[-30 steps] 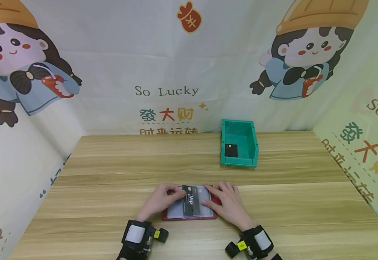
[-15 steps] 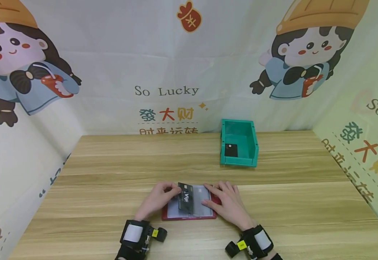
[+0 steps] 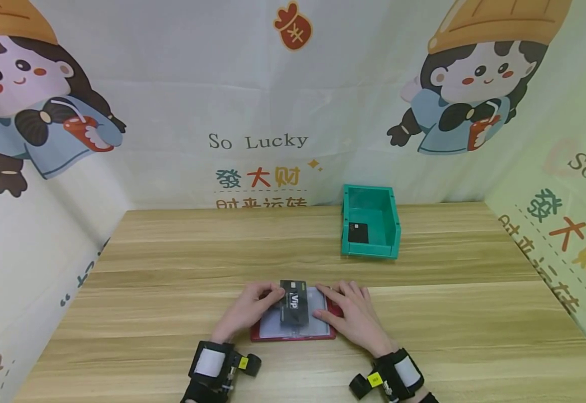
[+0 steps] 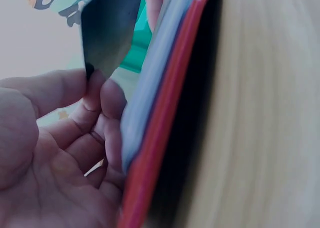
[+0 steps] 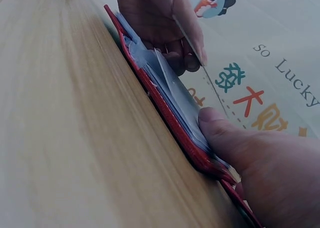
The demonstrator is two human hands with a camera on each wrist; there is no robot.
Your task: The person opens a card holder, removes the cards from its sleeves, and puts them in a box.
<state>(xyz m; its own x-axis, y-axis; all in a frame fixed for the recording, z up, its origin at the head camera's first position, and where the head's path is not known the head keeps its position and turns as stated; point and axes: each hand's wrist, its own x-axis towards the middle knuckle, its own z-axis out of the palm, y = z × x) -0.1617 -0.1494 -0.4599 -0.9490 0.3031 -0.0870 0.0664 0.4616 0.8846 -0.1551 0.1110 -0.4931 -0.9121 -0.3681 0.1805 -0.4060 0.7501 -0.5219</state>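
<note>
My left hand [image 3: 249,307] pinches a dark card marked "Vip" [image 3: 294,305] by its edge, between thumb and fingertips. The card is raised and tilted over an open red card holder [image 3: 293,338] with clear plastic sleeves [image 5: 172,87]. In the left wrist view the back of the card [image 4: 107,30] shows above the fingers; in the right wrist view it is nearly edge-on. My right hand [image 3: 354,316] rests on the holder's right side, thumb and index finger spread and pressing the sleeves down. Its thumb [image 5: 220,130] lies on the top sleeve.
A green bin [image 3: 373,221] stands at the back of the wooden table [image 3: 197,246], with a black card [image 3: 358,233] inside against its left wall. A printed cloth backdrop [image 3: 172,112] rises behind and beside the table.
The card was lying over the sleeves; my left hand lifted it left, then shifted it back right and farther from me, clear of the sleeve it overlapped. My right hand stayed put.
</note>
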